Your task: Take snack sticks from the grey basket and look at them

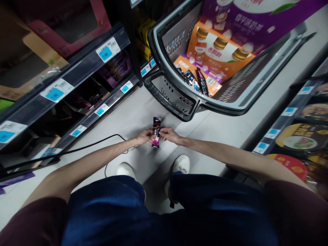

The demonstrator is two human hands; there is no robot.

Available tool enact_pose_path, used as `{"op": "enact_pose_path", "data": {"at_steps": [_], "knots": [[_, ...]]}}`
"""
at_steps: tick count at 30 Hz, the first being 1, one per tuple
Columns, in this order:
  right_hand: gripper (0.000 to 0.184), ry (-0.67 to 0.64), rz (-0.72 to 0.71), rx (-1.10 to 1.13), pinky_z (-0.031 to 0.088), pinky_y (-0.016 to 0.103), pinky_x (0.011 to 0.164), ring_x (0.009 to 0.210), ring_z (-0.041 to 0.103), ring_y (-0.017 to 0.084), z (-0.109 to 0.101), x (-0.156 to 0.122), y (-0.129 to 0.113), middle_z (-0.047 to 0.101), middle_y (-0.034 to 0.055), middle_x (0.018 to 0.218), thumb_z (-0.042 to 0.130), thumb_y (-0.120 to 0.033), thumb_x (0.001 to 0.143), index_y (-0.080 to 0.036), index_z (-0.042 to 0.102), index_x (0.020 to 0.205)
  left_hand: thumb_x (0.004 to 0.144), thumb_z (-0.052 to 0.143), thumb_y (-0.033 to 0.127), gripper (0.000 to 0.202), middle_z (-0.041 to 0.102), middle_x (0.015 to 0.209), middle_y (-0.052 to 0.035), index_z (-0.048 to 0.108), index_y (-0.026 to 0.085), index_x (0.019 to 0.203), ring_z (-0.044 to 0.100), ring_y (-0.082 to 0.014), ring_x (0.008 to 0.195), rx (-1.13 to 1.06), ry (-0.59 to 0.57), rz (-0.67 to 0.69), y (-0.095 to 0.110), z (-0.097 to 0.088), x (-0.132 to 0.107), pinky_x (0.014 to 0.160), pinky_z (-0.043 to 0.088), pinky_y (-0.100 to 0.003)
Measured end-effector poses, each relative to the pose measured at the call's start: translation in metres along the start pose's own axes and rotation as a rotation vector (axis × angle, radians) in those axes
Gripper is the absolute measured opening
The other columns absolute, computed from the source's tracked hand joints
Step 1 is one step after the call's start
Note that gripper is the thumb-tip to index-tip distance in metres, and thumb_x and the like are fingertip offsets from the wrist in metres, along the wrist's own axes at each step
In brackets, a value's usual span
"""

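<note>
Between my hands is a slim black and purple snack packet, upright in the view, with pale lettering and a pink patch low on its front. My left hand grips its left edge, thumb and fingers closed on it. From the other side my right hand pinches the right edge. Ahead of the packet stands a grey shopping basket with black handles. Inside it are large purple and orange cartons, plus several small dark packets lying at the near end.
Shelves with blue price tags run along the left, holding boxes and dark packets. On the right, another shelf carries round food tubs. A black cable crosses the pale floor near my left arm. My white shoes are below.
</note>
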State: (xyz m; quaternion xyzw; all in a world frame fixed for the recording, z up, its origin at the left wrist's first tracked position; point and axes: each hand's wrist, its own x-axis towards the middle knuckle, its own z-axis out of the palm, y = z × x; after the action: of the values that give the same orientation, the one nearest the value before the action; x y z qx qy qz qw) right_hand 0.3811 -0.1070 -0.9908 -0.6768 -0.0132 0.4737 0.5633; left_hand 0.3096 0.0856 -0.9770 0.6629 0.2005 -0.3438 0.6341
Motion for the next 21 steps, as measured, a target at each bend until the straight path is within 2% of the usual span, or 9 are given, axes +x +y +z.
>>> {"op": "enact_pose_path", "data": {"at_steps": [3,6,11,12,14,17,21], "knots": [[0.018,-0.031,-0.001,0.019,0.047,0.016,0.049,0.056,0.060,0.008,-0.001,-0.002,-0.001,0.068,0.0008,0.075,0.078,-0.028,0.084,-0.013,0.068,0.085,0.086,0.072,0.031,0.041,0.066,0.090,-0.0034,0.055,0.015,0.119,0.066,-0.0171,0.081,0.039,0.042,0.019,-0.004,0.001,0.004,0.070,0.058,-0.031],[0.020,-0.055,0.013,0.031,0.049,0.017,0.050,0.058,0.062,0.008,-0.001,-0.005,-0.002,0.070,0.0026,0.081,0.080,-0.029,0.084,-0.013,0.068,0.086,0.084,0.072,0.030,0.045,0.062,0.086,-0.0010,0.055,0.015,0.123,0.061,-0.0145,0.076,0.090,0.075,0.049,-0.005,0.000,0.005,0.065,0.052,-0.025],[0.029,-0.149,-0.019,0.054,0.053,0.018,0.057,0.067,0.067,0.011,-0.001,-0.010,-0.005,0.073,0.0042,0.086,0.083,-0.038,0.081,-0.014,0.069,0.092,0.071,0.082,0.044,0.071,0.063,0.095,-0.0024,0.056,0.016,0.130,0.058,-0.0139,0.076,0.205,-0.022,0.168,-0.002,0.001,0.000,0.062,0.048,-0.023],[0.031,-0.168,-0.029,0.051,0.053,0.018,0.057,0.068,0.067,0.010,-0.001,-0.010,-0.006,0.073,0.0045,0.088,0.084,-0.039,0.080,-0.014,0.070,0.093,0.072,0.081,0.049,0.069,0.062,0.093,-0.0024,0.057,0.016,0.128,0.057,-0.0142,0.076,0.222,-0.040,0.184,-0.002,0.002,-0.001,0.063,0.048,-0.024],[0.034,-0.173,-0.024,0.036,0.051,0.017,0.056,0.067,0.066,0.009,-0.001,-0.010,-0.007,0.074,0.0050,0.090,0.084,-0.041,0.079,-0.014,0.070,0.094,0.076,0.074,0.058,0.056,0.058,0.085,-0.0011,0.063,0.015,0.111,0.055,-0.0143,0.076,0.227,-0.049,0.182,-0.003,0.002,0.001,0.064,0.049,-0.025],[0.033,-0.093,0.002,0.046,0.050,0.016,0.055,0.067,0.065,0.009,-0.001,-0.011,-0.008,0.074,0.0052,0.093,0.083,-0.041,0.081,-0.014,0.069,0.094,0.078,0.070,0.064,0.050,0.050,0.073,0.0006,0.061,0.015,0.082,0.048,-0.0124,0.070,0.230,-0.032,0.164,-0.003,-0.003,0.005,0.061,0.044,-0.023],[0.036,-0.019,-0.029,0.089,0.049,0.017,0.055,0.068,0.065,0.009,-0.001,-0.011,-0.006,0.072,0.0041,0.089,0.083,-0.044,0.079,-0.014,0.067,0.091,0.076,0.075,0.061,0.049,0.045,0.066,0.0024,0.056,0.016,0.073,0.038,-0.0105,0.062,0.291,-0.037,0.166,0.002,-0.010,0.007,0.054,0.032,-0.024]]}}
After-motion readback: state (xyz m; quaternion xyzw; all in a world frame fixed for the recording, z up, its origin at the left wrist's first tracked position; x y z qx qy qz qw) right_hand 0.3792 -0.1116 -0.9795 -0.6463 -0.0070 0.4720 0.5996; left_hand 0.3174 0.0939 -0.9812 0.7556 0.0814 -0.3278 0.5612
